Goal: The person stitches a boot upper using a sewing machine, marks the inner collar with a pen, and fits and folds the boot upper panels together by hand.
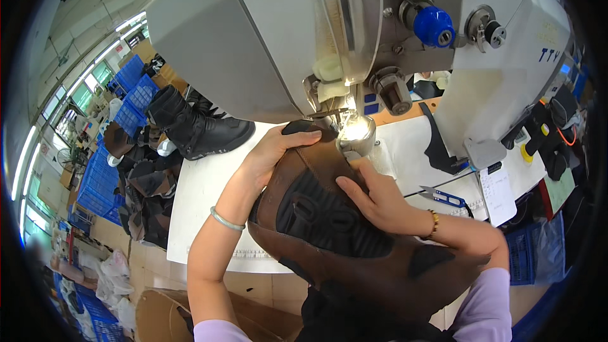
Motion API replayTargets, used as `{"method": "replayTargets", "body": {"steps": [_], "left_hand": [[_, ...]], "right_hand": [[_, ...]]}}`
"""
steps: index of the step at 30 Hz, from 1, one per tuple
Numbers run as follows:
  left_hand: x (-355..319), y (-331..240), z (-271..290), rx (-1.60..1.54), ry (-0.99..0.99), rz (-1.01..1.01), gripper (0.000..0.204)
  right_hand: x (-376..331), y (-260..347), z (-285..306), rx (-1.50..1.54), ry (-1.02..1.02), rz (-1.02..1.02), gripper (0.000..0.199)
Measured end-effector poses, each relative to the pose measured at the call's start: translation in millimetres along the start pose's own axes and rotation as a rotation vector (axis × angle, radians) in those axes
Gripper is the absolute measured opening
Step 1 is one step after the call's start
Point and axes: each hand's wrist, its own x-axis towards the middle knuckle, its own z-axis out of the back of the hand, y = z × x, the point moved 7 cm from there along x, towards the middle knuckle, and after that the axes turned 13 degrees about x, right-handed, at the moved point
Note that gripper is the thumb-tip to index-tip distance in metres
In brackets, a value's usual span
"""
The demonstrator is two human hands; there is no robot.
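Note:
Both hands hold a brown leather boot upper (297, 215) with ribbed black panels, its far edge up against the lit needle area of a sewing machine (272, 31). My left hand (278, 152) grips the upper's far left edge, thumb on top and the other fingers mostly hidden. On the right side, my right hand (377, 199) pinches the upper close to the machine's round metal post (359, 139). The rest of the piece hangs toward me over the table's near edge. The needle tip itself is lost in the glare.
A finished-looking black boot (196, 126) lies at the left of the white table (196, 215). Blue thread snips (443, 197), a written-on paper (497, 196) and a black cut piece (437, 145) lie at the right. Blue crates (101, 183) and piled uppers (149, 183) stand left.

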Motion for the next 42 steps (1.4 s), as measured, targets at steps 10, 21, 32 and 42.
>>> {"method": "replayTargets", "body": {"steps": [10,21,32,42], "left_hand": [[-25.7,17.9,-27.2,-0.278,0.069,-0.006,0.024],[-34.5,20.0,-31.6,-0.142,-0.233,-0.12,0.025],[-29.2,26.8,-32.1,-0.169,-0.288,-0.129,0.019],[-23.1,32.4,-27.9,-0.176,-0.304,-0.115,0.019]], "right_hand": [[12.3,4.0,34.8,-0.01,0.332,-0.321,0.033],[19.7,4.1,47.6,-0.137,0.418,-0.218,0.034],[27.7,5.6,52.8,-0.097,0.477,-0.099,0.034],[29.9,2.7,52.9,-0.133,0.463,-0.079,0.031]]}}
